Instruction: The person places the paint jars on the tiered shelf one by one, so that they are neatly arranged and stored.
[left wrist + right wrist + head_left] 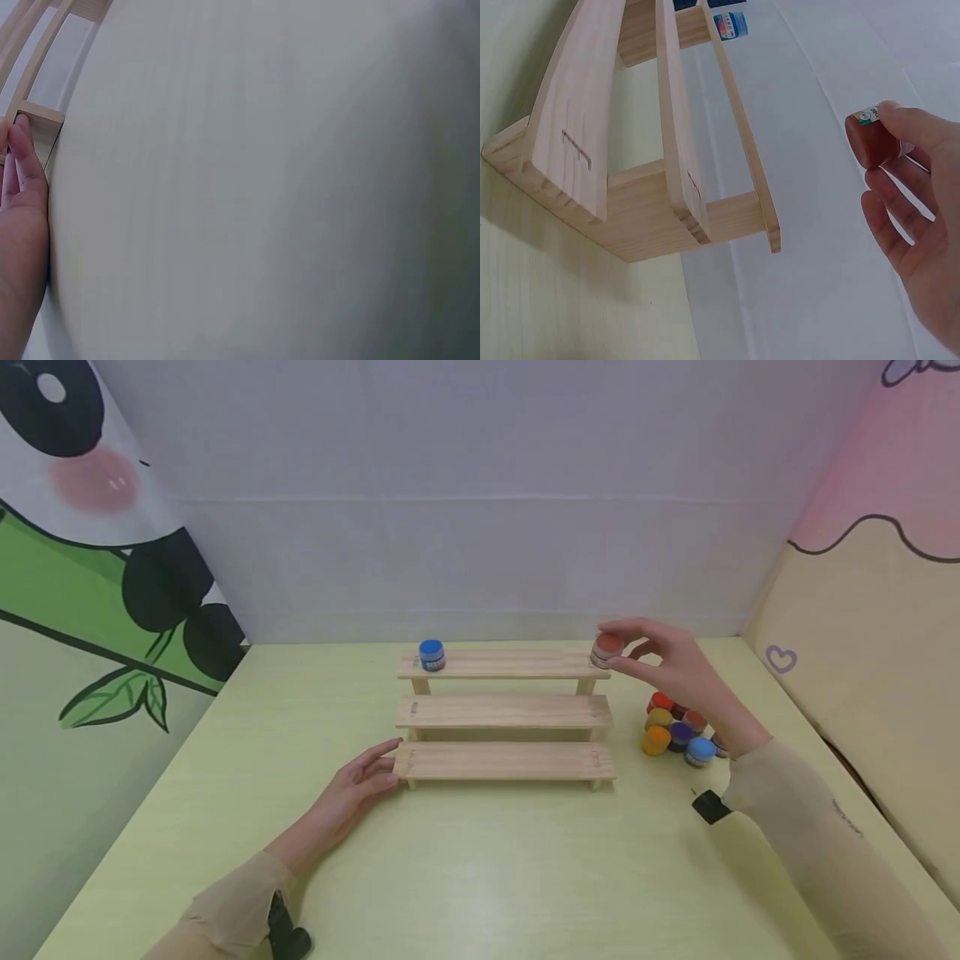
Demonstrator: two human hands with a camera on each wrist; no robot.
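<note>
A three-step wooden rack [504, 712] stands on the table. In the head view, my left hand [358, 789] is at the left end of its lowest step, holding that end between fingers and thumb. The left wrist view catches this hand [22, 225] only at its edge, fingertips against the wood. My right hand [675, 668] pinches a small paint jar with a reddish-brown lid [609, 645] at the right end of the top step. In the right wrist view the jar [871, 139] is tilted and apart from the boards. A blue-lidded jar [432, 655] sits on the top step's left end.
Right of the rack, several paint jars cluster on the table, among them a light-blue one [700, 752], an orange one [656, 741] and a red one [660, 702]. A pale wall sheet [495, 543] rises behind; printed panels stand at both sides.
</note>
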